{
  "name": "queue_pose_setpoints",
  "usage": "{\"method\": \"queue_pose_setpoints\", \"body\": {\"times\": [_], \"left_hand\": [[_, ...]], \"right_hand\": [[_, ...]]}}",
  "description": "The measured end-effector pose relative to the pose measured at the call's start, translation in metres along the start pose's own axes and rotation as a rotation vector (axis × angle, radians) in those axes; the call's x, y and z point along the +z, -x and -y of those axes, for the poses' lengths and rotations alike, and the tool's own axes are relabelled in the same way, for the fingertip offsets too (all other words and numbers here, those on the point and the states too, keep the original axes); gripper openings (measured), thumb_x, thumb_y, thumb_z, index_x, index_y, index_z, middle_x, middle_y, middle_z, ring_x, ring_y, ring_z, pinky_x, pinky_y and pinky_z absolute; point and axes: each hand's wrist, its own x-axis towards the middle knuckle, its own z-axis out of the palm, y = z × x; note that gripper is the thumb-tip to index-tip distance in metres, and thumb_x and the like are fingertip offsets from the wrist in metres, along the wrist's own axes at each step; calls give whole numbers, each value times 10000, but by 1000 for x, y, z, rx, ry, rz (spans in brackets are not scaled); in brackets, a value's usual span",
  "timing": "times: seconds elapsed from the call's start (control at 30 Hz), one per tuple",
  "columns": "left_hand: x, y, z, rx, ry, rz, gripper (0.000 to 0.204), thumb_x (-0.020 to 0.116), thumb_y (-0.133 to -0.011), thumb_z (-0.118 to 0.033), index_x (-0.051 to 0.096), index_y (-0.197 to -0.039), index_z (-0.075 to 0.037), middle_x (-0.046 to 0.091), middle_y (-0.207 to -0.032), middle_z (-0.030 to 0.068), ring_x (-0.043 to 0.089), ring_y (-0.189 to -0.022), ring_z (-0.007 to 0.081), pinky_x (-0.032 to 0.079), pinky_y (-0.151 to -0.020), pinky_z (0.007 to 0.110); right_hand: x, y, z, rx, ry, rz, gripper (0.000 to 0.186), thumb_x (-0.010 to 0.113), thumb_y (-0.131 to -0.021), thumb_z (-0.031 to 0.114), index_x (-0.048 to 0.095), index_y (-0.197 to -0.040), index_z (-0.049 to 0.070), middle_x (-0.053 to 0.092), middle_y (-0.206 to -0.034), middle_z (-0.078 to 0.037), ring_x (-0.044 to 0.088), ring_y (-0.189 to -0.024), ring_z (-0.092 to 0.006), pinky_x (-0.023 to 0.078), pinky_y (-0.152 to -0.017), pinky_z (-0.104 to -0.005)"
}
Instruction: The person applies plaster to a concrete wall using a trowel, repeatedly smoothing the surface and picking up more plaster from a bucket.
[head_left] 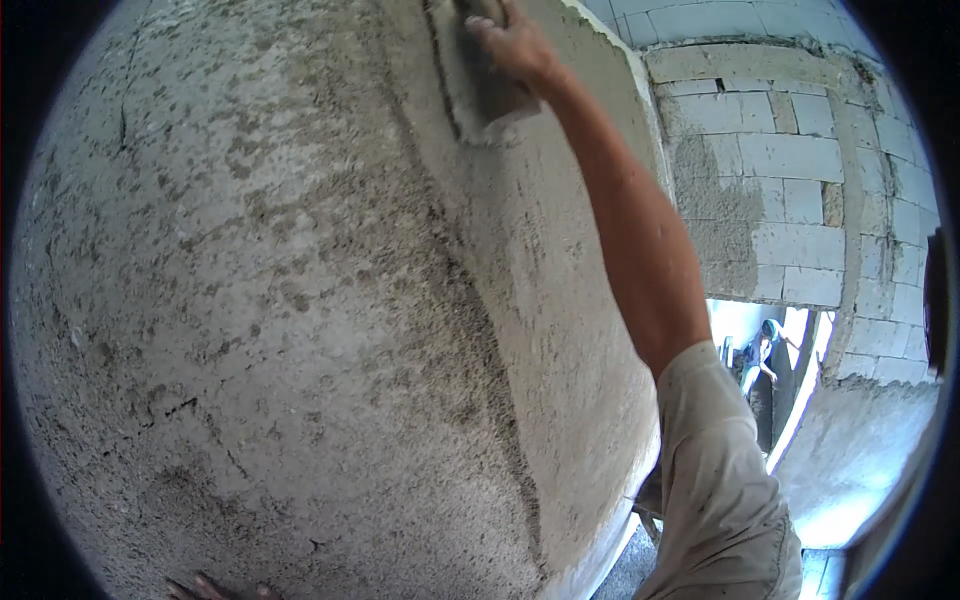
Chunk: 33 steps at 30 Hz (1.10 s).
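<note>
My right hand (512, 45) grips a flat plastering trowel (495, 105) pressed on the wall at the top of the view, my arm stretched up. Beneath it is a band of smoother grey plaster (550, 340) with a rough ragged left border. The wall's left part (230, 300) is coarse, mottled cement. At the lower left edge, fingertips of my left hand (210, 588) show spread against this rough surface; the rest of that hand is cut off.
To the right stands a block wall (775, 150) with patchy mortar and an opening below it. Another person (762, 355) is seen through that opening. A dark object (648, 492), unclear in shape, sits behind my sleeve at the foot of the plastered wall.
</note>
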Motion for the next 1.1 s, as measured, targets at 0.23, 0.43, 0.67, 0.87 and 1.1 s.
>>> {"method": "queue_pose_setpoints", "body": {"times": [0.23, 0.43, 0.67, 0.87, 1.1], "left_hand": [[-1, -5, 8, 8, -22, -9, 857, 320, -885, -771, 391, -1497, -175, 183, -1581, 247, 178, -1424, 520, 131, -1038, 753], [5, -3, 8, -6, -15, -1, 842, 320, -890, -762, 384, -1501, -186, 168, -1583, 251, 170, -1424, 524, 136, -1034, 752], [7, -7, 3, 85, -37, -67, 781, 235, -951, -691, 353, -1516, -165, 164, -1586, 245, 184, -1423, 504, 172, -1069, 673], [12, -7, -1, 98, -53, -54, 804, 213, -948, -699, 350, -1516, -148, 154, -1585, 254, 166, -1427, 505, 170, -1069, 672], [6, -2, 0, 59, -125, 34, 823, 204, -948, -703, 288, -1537, -135, 100, -1593, 260, 120, -1431, 524, 157, -1046, 719]], "right_hand": [[-12, 177, -3, 94, 11, 38, 697, 561, -942, 383, 288, -1498, 64, 443, -1443, -255, 448, -1330, -393, 361, -1099, -437], [-13, 185, 34, 107, 5, 160, 687, 533, -963, 395, 271, -1510, 72, 466, -1416, -266, 447, -1316, -433, 359, -1100, -451], [-48, 82, -84, 144, 172, 73, 713, 541, -964, 401, 266, -1504, 26, 470, -1319, -234, 473, -1202, -353, 415, -977, -442], [-69, 335, -141, 508, 34, 91, 918, 688, -871, 370, 154, -1533, 23, 275, -1539, -254, 316, -1413, -348, 281, -1156, -430], [-53, 401, 9, 557, -65, 284, 864, 652, -901, 414, 141, -1546, 151, 292, -1539, -218, 403, -1332, -452, 358, -1107, -563]]}}
